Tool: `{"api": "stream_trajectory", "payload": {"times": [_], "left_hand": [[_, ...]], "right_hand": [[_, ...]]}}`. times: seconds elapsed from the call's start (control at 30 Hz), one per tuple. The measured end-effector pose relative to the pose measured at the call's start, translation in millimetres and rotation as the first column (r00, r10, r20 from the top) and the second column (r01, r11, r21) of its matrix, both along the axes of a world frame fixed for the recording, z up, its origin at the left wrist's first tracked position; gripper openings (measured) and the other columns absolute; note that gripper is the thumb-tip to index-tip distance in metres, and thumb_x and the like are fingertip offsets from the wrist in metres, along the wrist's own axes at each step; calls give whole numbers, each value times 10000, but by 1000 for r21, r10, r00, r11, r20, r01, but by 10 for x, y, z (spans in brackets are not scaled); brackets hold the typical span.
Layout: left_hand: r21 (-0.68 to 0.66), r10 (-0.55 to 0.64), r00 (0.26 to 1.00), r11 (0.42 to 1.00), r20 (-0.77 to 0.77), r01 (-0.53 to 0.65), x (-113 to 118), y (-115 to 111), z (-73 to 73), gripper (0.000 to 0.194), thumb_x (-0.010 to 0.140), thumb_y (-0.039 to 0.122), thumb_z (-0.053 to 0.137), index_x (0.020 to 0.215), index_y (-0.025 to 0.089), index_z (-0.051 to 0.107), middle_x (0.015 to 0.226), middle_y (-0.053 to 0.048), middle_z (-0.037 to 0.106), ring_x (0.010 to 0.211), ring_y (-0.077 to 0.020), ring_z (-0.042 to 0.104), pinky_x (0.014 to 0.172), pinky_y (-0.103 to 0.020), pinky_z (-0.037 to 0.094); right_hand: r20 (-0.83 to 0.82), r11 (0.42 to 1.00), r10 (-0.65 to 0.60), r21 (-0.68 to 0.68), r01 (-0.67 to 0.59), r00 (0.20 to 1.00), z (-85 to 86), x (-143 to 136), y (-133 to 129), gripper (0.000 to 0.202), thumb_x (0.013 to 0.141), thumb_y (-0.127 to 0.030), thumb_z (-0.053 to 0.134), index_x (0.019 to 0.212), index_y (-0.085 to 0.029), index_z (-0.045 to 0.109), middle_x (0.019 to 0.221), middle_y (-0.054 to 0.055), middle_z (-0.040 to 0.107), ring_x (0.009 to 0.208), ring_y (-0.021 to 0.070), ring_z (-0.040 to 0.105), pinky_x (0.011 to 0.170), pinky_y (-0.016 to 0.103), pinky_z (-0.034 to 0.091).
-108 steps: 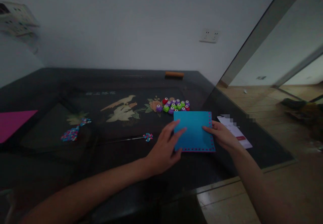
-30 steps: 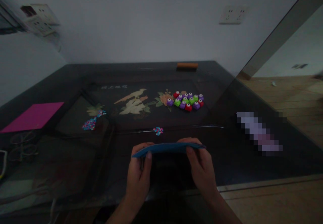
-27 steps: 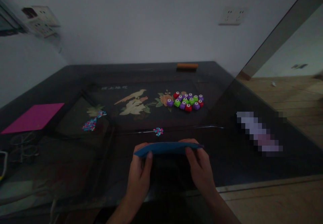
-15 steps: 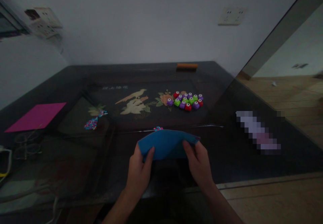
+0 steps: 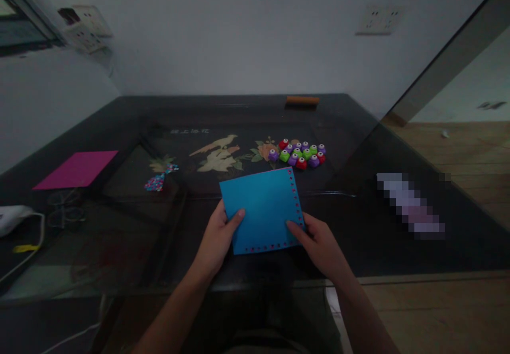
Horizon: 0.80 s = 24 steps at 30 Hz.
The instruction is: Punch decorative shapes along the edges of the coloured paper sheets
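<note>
Head view, blue sheet (image 5: 263,205), held between fingers (image 5: 237,218)

Dim grey light as we look down, thin glare streaks on the dark table (image 5: 366,242), a soft sheen on the blue card (image 5: 263,202), a blocky pixelated patch (image 5: 410,205) to our right, stretched edges, fine details soft.

Person's forearms (image 5: 175,301) extend forward, converging. Left hand (image 5: 216,233) and right hand (image 5: 321,241) noted apart, each gripping, thumbs (image 5: 238,219) uppermost and angled inward; other digits mostly hidden from me.
</note>
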<state>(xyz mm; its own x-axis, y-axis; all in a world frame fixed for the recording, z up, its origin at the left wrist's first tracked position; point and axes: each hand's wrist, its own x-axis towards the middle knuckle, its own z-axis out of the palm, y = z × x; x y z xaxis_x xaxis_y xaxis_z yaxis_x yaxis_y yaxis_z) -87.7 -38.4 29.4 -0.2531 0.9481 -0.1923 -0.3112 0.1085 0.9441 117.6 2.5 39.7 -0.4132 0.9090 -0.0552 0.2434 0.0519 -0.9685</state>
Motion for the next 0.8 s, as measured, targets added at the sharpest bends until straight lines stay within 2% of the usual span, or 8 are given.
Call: {"api": "stream_trajectory", "payload": {"times": [0.33, 0.53, 0.67, 0.8], "left_hand": [[28, 58, 979, 998, -193, -53, 11, 26, 56, 484, 804, 353, 625, 1231, 156, 510, 1144, -114, 646, 1016, -265, 621, 907, -433, 474], [135, 164, 903, 984, -396, -120, 69, -59, 84, 365, 803, 364, 610, 1113, 174, 574, 1078, -76, 663, 1002, -235, 617, 908, -375, 461], [162, 196, 874, 977, -445, -136, 129, -180, 56, 274, 799, 379, 616, 982, 175, 609, 969, -59, 670, 935, -223, 625, 875, -355, 470], [161, 210, 865, 975, -456, -152, 145, -256, 20, 265, 800, 386, 619, 957, 174, 602, 937, -56, 658, 906, -216, 624, 840, -337, 485]], "right_hand": [[12, 997, -38, 72, 37, 999, -54, -78, -27, 260, 879, -385, 490, 853, -174, 639, 800, 35, 684, 721, 182, 615, 660, 299, 495], [-62, 974, -163, 150, 171, 985, -88, -116, -55, 230, 850, -352, 551, 1016, -196, 576, 909, 48, 672, 806, 189, 621, 727, 310, 505], [-133, 947, -232, 196, 255, 964, -151, -156, -127, 269, 863, -333, 537, 1105, -217, 519, 1020, 72, 648, 951, 204, 605, 827, 329, 486], [-143, 947, -229, 197, 254, 963, -240, -189, -172, 262, 860, -318, 540, 1100, -216, 506, 1058, 80, 639, 1040, 215, 580, 876, 339, 468]]}}
